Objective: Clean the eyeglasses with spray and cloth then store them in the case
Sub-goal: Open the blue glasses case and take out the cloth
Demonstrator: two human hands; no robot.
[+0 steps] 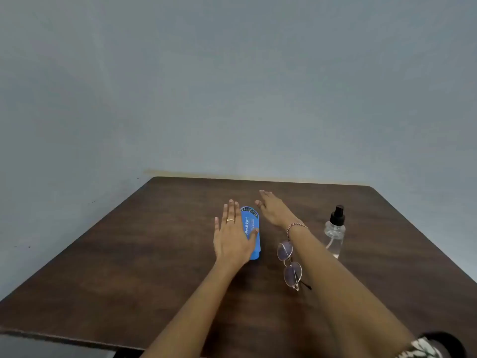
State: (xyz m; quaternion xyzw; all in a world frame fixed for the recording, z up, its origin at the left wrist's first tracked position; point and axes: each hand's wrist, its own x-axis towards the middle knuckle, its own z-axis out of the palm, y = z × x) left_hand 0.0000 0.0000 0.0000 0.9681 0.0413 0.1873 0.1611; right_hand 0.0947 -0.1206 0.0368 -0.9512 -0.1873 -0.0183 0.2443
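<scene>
A blue eyeglass case (251, 226) with white lettering lies shut on the dark wooden table (144, 254). My left hand (233, 236) lies flat over the case's left side, fingers straight, thumb on the lid. My right hand (273, 210) hovers just right of the case's far end, fingers straight and holding nothing. Thin metal-framed eyeglasses (290, 264) lie on the table right of the case, partly under my right forearm. A clear spray bottle (335, 232) with a black nozzle stands upright further right. No cloth is visible.
A plain grey-blue wall rises behind the table's far edge (258, 180). The table's left edge (72, 233) runs diagonally toward me.
</scene>
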